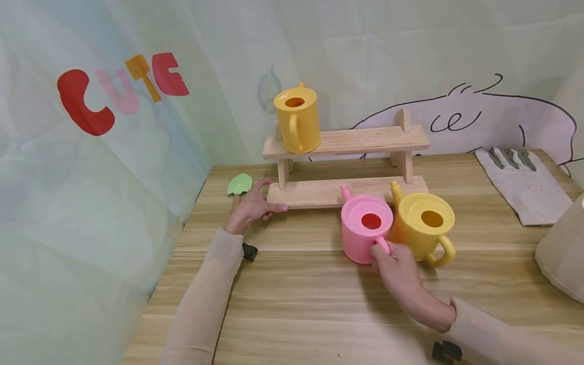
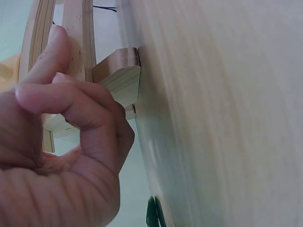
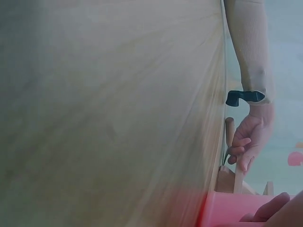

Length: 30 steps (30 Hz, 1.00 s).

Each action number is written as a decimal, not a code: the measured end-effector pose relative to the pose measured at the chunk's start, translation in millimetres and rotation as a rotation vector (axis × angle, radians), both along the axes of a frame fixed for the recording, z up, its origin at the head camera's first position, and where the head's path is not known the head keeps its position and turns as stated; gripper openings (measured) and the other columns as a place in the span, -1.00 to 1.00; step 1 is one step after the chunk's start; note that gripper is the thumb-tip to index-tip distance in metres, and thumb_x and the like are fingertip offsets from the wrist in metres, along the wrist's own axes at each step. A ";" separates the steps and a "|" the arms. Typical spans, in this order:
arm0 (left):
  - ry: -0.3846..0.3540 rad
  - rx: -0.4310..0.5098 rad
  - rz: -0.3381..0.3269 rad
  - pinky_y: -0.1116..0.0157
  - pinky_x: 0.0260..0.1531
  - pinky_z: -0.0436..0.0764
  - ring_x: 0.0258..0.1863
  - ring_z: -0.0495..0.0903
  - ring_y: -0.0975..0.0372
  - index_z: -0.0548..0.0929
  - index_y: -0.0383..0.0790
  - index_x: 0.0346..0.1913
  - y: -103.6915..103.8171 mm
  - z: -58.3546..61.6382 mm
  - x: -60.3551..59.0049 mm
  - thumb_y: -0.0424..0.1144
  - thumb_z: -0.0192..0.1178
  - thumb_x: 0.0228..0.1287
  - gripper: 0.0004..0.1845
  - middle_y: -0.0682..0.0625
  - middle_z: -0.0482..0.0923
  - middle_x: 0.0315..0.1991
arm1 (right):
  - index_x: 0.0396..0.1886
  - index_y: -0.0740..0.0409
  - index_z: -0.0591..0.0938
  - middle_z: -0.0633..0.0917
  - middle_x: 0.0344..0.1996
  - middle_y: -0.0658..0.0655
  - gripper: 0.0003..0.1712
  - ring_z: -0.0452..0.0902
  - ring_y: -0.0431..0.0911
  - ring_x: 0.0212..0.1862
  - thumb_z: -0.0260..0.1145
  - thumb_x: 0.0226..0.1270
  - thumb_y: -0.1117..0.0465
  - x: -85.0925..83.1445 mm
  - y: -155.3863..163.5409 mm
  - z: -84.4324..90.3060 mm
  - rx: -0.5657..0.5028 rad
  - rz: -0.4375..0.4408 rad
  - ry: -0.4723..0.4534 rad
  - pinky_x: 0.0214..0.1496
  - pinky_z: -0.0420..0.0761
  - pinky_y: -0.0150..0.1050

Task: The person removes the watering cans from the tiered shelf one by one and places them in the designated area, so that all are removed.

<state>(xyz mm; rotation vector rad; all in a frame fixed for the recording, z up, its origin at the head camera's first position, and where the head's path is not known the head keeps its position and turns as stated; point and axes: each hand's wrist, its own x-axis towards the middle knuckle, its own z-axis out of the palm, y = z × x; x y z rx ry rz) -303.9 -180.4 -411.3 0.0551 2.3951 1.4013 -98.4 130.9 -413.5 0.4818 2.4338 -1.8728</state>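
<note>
My left hand (image 1: 253, 205) grips the left end of the lower board of a two-tier wooden shelf (image 1: 315, 194), its thumb along the front edge. In the left wrist view the fingers (image 2: 97, 123) are curled beside the boards. With my right hand (image 1: 403, 279) I hold the handle of a pink watering can (image 1: 360, 238), upright in front of the lower board, its spout pointing toward the shelf. Close against its right side stands a yellow watering can (image 1: 417, 228), handle toward me. Another yellow watering can (image 1: 298, 121) sits on the upper board's left end.
A small green shovel (image 1: 239, 184) with a wooden handle lies left of the shelf, partly behind my left hand. At the right are a pale cloth (image 1: 524, 187) with dark green prongs on it and a whitish rounded object (image 1: 563, 248). Printed fabric hangs behind the wooden table (image 1: 292, 304).
</note>
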 end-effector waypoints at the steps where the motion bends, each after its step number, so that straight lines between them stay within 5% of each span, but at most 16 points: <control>1: -0.001 -0.001 0.000 0.40 -0.53 0.49 -0.68 0.43 0.32 0.08 -0.10 0.74 0.1 0.1 0.0 -0.27 0.62 0.28 0.13 0.03 0.41 -0.55 | -0.70 0.15 0.50 0.47 -0.74 -0.02 -0.52 0.26 -0.16 -0.59 0.13 0.54 0.24 0.5 0.2 0.5 -0.012 0.003 -0.002 -0.56 0.19 -0.35; 10: -0.010 0.005 0.010 0.42 -0.55 0.49 -0.68 0.44 0.33 0.09 -0.06 0.74 0.7 -0.1 -1.5 -0.29 0.63 0.27 0.13 -0.02 0.41 -0.47 | -0.60 0.23 0.59 0.52 -0.69 0.03 -0.57 0.29 -0.13 -0.57 0.15 0.55 0.21 0.4 1.7 -5.0 -0.003 0.014 0.008 -0.57 0.23 -0.34; 21: -0.015 0.014 -0.002 0.44 -0.56 0.48 -0.67 0.43 0.34 0.05 -0.08 0.75 0.5 1.4 -1.6 -0.29 0.62 0.28 0.15 -0.06 0.42 -0.40 | -0.14 0.28 0.77 0.65 -0.51 0.03 -0.75 0.42 -0.12 -0.40 0.30 0.58 0.18 5.1 7.7 -2.6 0.017 0.038 -0.038 -0.45 0.41 -0.34; 30: -0.016 0.021 -0.007 0.43 -0.57 0.47 -0.67 0.42 0.34 0.04 -0.09 0.75 0.6 2.3 -0.4 -0.31 0.60 0.29 0.15 -0.03 0.44 -0.45 | 0.16 0.26 0.75 0.81 -0.15 0.10 -0.66 0.54 -0.11 -0.10 0.38 0.59 0.13 11.1 14.1 -1.7 0.076 0.066 -0.027 -0.11 0.56 -0.41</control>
